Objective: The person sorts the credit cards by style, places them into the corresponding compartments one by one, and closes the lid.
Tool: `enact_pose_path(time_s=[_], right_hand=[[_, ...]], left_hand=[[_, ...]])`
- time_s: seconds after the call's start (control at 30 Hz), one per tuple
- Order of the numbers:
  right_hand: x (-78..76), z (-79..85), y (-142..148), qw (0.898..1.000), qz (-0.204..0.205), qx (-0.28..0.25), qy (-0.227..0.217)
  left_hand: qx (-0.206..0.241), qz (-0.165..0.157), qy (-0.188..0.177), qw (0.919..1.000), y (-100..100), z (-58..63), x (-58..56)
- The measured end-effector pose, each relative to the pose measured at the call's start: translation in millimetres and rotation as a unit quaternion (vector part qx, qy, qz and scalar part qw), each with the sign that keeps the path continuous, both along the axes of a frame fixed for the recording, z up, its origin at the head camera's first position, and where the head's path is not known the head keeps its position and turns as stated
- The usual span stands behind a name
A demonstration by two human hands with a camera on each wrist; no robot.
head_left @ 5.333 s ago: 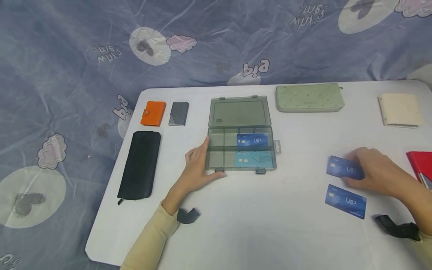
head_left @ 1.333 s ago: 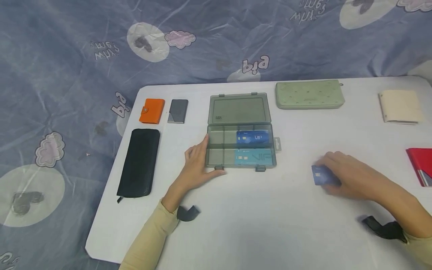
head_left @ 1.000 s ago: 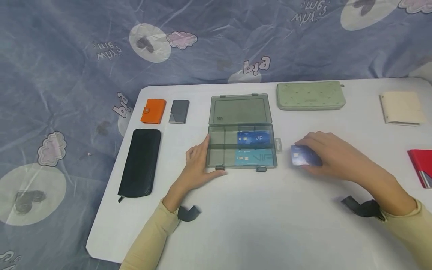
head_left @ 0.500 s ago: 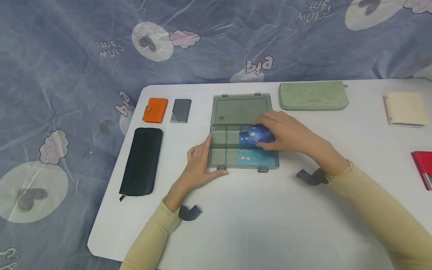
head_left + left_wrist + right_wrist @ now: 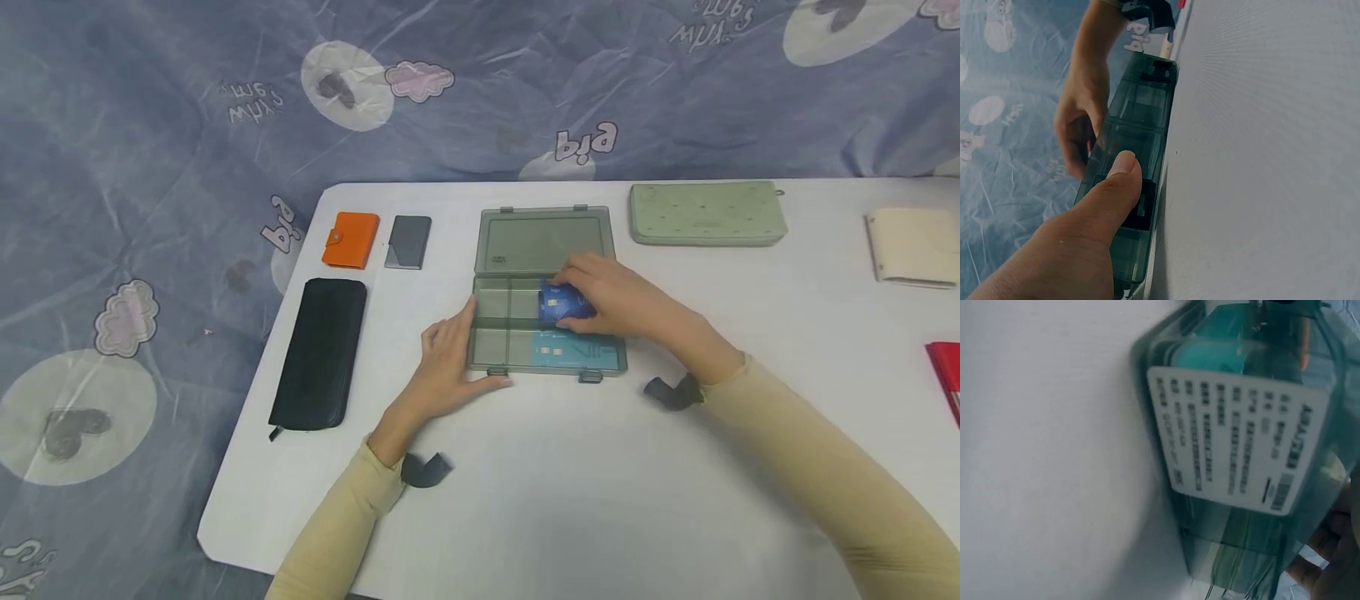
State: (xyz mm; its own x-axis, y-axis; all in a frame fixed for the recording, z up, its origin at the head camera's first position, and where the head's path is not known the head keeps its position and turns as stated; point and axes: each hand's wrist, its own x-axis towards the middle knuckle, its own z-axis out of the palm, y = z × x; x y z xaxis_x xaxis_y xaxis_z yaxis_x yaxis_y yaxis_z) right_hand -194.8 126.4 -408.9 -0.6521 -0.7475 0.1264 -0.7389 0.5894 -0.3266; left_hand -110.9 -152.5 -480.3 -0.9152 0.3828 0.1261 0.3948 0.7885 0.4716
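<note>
A translucent grey-green divided box (image 5: 491, 345) lies with its lid (image 5: 525, 237) folded back. My left hand (image 5: 442, 367) braces its left front corner, index finger along the left side. In the left wrist view the left thumb (image 5: 1110, 194) presses the front wall beside a dark latch. My right hand (image 5: 611, 296) pinches a blue VIP card (image 5: 557, 303) between thumb and fingers, over the box's back-row compartment. The hand hides the card's right part. Light-blue cards (image 5: 558, 351) lie in the front-row compartment. In the right wrist view a white label (image 5: 1235, 437) shows on the box's side wall.
On the white table (image 5: 570, 483) an orange card wallet (image 5: 351, 240), a grey card case (image 5: 408, 242) and a long black wallet (image 5: 318, 354) lie at left. A green pouch (image 5: 707, 214) lies behind, a cream wallet (image 5: 913, 246) and a red item (image 5: 947, 375) at right.
My right hand has carried a blue VIP card leftward from the table's right side into the box's back row. Both cards have left the right side. The left hand has stayed put.
</note>
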Motion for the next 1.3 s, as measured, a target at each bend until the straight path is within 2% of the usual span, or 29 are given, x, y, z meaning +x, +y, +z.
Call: enact_pose_path(time_s=[0.17,0.43,0.57,0.73,1.0,1.07,1.17,1.3], right_hand=[[-2.3,-2.6,4,1.0,-0.009,-0.014,0.009],[-7.3,-1.9,2,0.999,-0.021,-0.03,-0.023],[-6.5,-2.9,5,1.0,-0.012,-0.021,-0.004],[-4.4,-4.7,11,1.0,-0.02,-0.016,0.007],[-0.7,-11.7,25,0.998,-0.018,-0.051,0.031],[1.8,-12.6,31,0.997,-0.029,-0.062,0.038],[6.3,-14.1,41,0.994,-0.066,-0.079,0.034],[8.1,-19.5,55,0.988,-0.128,-0.089,-0.015]], left_hand=[[-0.004,0.003,-0.002,1.0,0,1.0,0.3],[-0.002,0.006,-0.005,1.0,0,0.4,1.5],[0.001,0.003,0.001,1.0,1,0.3,1.1],[-0.002,0.0,0.006,1.0,2,2.4,-0.2],[0.001,0.001,0.003,1.0,3,1.9,-0.3],[0.019,-0.001,-0.004,0.9998,3,2.6,-0.3],[0.07,0.007,-0.029,0.9971,2,4.3,-1.1],[0.157,0.036,-0.088,0.9831,-3,9.2,-4.7]])
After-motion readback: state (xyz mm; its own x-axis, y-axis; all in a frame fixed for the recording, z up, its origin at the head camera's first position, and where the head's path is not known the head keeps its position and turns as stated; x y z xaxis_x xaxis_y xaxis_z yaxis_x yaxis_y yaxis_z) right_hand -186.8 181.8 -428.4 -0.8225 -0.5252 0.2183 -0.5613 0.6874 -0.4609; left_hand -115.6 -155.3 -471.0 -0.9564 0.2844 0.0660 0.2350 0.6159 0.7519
